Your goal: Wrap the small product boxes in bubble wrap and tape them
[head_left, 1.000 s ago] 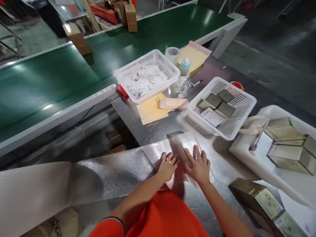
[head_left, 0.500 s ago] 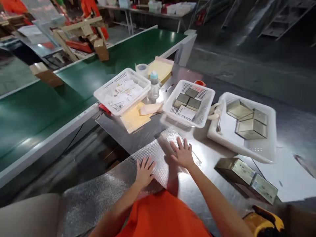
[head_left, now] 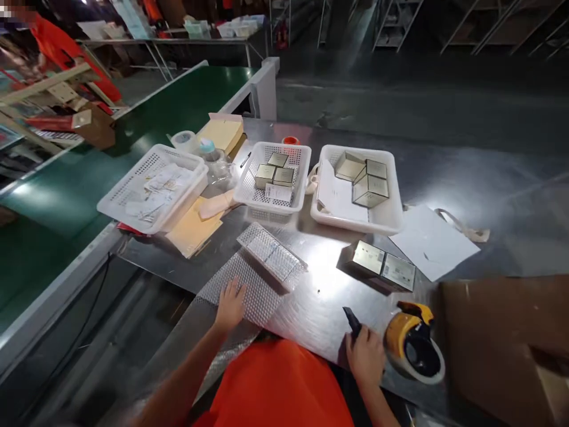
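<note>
My left hand [head_left: 231,303] lies with its fingers spread on a sheet of bubble wrap [head_left: 253,287] that hangs over the table's front edge. Just beyond it, a long box-shaped bundle [head_left: 272,256] is covered in bubble wrap at the sheet's far end. My right hand [head_left: 365,354] is closed around a black cutter [head_left: 352,321], its tip pointing up and left above the metal table. Two boxes [head_left: 384,265] stand end to end beyond the right hand. A yellow tape dispenser [head_left: 414,344] sits right beside that hand.
Three white baskets line the table's far side: one with papers [head_left: 106,204], two with small boxes [head_left: 242,196] [head_left: 395,213]. A cardboard box [head_left: 493,344] fills the right corner. A green conveyor [head_left: 178,101] runs along the left; a person in orange [head_left: 56,44] is behind it.
My right hand has left the bubble wrap, moved right and now holds the cutter. The left hand stays on the wrap. The wrapped bundle shows plainly, and the view has turned right.
</note>
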A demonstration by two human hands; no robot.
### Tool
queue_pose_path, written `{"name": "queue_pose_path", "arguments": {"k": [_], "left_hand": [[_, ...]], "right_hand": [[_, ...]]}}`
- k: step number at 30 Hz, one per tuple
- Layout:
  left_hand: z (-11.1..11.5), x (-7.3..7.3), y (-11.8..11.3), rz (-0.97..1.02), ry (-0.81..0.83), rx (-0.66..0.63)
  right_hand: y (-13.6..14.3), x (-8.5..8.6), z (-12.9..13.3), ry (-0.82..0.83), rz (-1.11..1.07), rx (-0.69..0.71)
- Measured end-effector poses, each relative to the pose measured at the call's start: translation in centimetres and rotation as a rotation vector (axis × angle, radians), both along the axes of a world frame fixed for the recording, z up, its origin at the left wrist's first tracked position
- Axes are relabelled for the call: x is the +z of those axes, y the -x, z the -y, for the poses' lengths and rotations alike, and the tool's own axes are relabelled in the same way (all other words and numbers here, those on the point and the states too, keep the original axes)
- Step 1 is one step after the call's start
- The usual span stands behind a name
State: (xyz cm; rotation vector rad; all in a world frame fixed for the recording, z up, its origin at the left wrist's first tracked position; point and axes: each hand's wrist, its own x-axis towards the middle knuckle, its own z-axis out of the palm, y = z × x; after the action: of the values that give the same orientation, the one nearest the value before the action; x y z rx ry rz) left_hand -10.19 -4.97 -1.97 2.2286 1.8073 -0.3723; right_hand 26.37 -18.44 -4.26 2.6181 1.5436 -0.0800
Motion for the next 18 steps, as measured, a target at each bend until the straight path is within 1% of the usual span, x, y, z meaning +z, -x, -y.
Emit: {"name": "queue_pose_path", "arguments": {"k": [3,5,7,9,11,12,14,16,17,18], "left_hand": [[-1.2,0.6,-0.2,-0.032,0.048,-0.003],[-2.4,0.9,-0.1,-0.037,0.056,-0.019],[-3.7,1.1,0.2,-0.038,0.048,-0.023],[-4.8,0.9,0.7,-0.035,0.023,-0.011],[-5.4,0.5,1.2,-0.027,0.004,0.012],[-5.5,0.2,1.5,-0.023,0.008,0.030],[-5.4,-0.4,2.2,0.000,0.017,0.070],[-4.9,-1.0,2.9,0.038,0.019,0.109],[-4.7,-1.2,3.2,0.052,0.020,0.134],[-4.5,-1.4,3.5,0.065,0.024,0.159]], "right_hand": [[-0.3,0.1,-0.1,0.064,-0.007,-0.056],[-1.1,0.2,-0.4,0.092,-0.093,-0.096],[-1.5,0.4,-0.4,0.112,-0.192,-0.175],[-0.6,1.0,-0.6,0.131,-0.324,-0.185],[2.1,2.0,-1.6,0.156,-0.481,-0.087],[4.2,2.6,-2.6,0.165,-0.568,-0.010],[9.4,3.6,-5.3,0.180,-0.706,0.159],[15.1,4.4,-8.9,0.212,-0.761,0.335],[17.7,4.6,-10.8,0.253,-0.737,0.412],[20.2,4.7,-12.7,0.313,-0.688,0.441]]}}
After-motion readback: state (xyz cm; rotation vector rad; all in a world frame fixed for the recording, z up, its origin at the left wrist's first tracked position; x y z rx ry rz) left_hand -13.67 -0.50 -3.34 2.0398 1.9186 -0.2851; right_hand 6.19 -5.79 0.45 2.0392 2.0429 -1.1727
